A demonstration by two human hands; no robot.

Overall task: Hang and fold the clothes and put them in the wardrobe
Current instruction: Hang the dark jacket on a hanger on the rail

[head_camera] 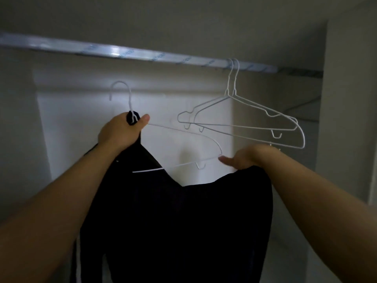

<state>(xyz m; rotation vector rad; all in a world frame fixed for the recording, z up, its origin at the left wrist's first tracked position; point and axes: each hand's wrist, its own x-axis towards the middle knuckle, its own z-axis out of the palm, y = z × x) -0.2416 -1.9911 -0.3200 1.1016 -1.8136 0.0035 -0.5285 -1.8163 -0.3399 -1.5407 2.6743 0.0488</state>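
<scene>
My left hand (pixel 120 132) grips the hanger (pixel 149 170) at its neck, dark cloth bunched in too. My right hand (pixel 246 158) holds the garment (pixel 183 221) by its top edge, fingers hidden behind it. The garment covers the hanger's left half, and its hem is cut off below. The hook sits under the rail (pixel 122 52), left of two bare hangers (pixel 234 92).

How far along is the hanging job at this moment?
Done: no garment hangs in view; two empty hangers sit on the rail. In hand: the left hand grips the white hanger at its neck, the dark garment partly on it; the right hand holds the garment near the hanger's bare end. Left: cover that end, hook it on the rail.
</scene>
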